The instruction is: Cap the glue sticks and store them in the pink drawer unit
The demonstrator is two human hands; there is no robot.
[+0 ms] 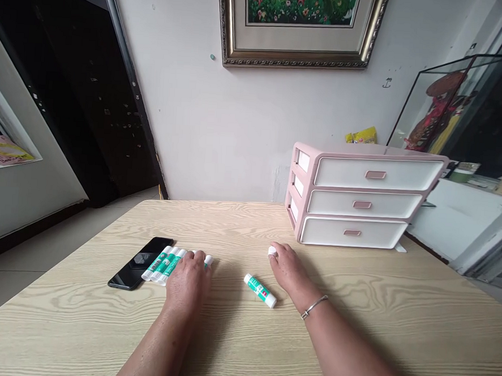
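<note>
My left hand (188,283) lies over the right part of a row of several green-and-white glue sticks (162,265), hiding their middle. Whether it grips them, I cannot tell. Left of the row, touching it, is a black smartphone (138,263). My right hand (286,268) rests on the light wood-grain table (354,308), fingers curled around a small white cap (271,250). Just left of that hand, a single glue stick (260,290) lies apart from the row, at a slant.
A pink-and-white three-drawer plastic unit (355,197) stands at the table's far right. The table's far edge meets a white wall with a gold-framed picture (299,57). A dark door (91,87) is at the left; a glass case (447,106) is at the right.
</note>
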